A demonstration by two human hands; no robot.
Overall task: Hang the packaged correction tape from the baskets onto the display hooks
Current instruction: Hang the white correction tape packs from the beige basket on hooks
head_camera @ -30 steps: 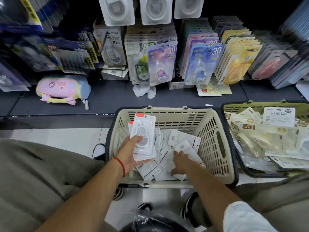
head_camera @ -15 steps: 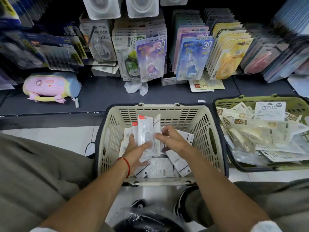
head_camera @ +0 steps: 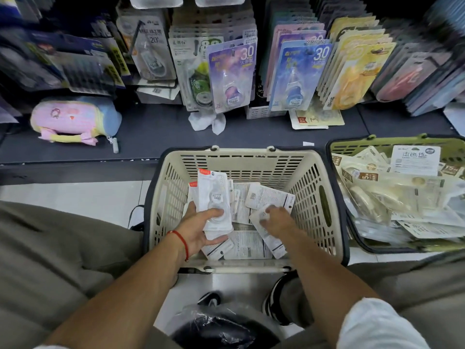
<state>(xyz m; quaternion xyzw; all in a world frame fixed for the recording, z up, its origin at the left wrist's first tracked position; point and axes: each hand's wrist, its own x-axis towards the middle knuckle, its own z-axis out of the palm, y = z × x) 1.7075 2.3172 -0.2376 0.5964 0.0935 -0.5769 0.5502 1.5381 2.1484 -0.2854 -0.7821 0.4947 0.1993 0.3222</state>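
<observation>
Cream slotted basket (head_camera: pixel 312 187) w/ white packs (head_camera: pixel 214 195); olive basket (head_camera: pixel 352 147) at 3 o'clock; pink-blue pouch (head_camera: pixel 73 119); red wrist string (head_camera: pixel 182 241).

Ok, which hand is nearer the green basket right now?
Right. The right hand sits in the beige basket on the green basket's side; the left hand grips packs by the far wall.

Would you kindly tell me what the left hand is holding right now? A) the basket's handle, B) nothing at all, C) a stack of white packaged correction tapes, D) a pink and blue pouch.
C: the left hand has its grip around a stack of white packaged correction tapes, held upright over the beige basket.
</observation>
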